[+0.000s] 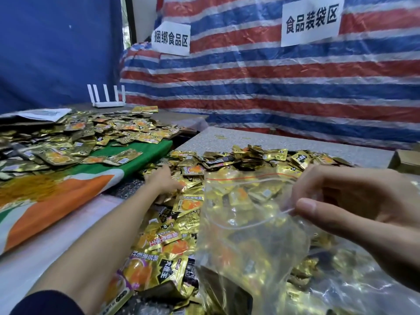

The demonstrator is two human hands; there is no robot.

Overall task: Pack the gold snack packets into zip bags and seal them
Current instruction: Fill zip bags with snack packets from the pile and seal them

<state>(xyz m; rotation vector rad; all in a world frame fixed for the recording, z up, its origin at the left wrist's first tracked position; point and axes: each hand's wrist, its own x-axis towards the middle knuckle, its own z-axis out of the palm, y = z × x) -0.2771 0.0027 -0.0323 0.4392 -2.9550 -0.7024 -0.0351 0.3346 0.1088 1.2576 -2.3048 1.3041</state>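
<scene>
A heap of gold snack packets [250, 158] covers the speckled table [318, 146] in front of me. A clear zip bag [245, 226] with a red strip at its mouth stands open over the heap, with some packets inside it. My right hand [347, 205] pinches the bag's near rim between thumb and fingers and holds the mouth open. My left hand [162, 181] reaches forward into the packets left of the bag, fingers down among them; whether it holds any is hidden.
A second spread of gold packets [75, 137] lies on a green, white and orange cloth [68, 192] at left. A white router [108, 96] stands at the back. A cardboard box [406, 162] sits at right. Striped tarpaulin with paper signs [310, 20] walls the rear.
</scene>
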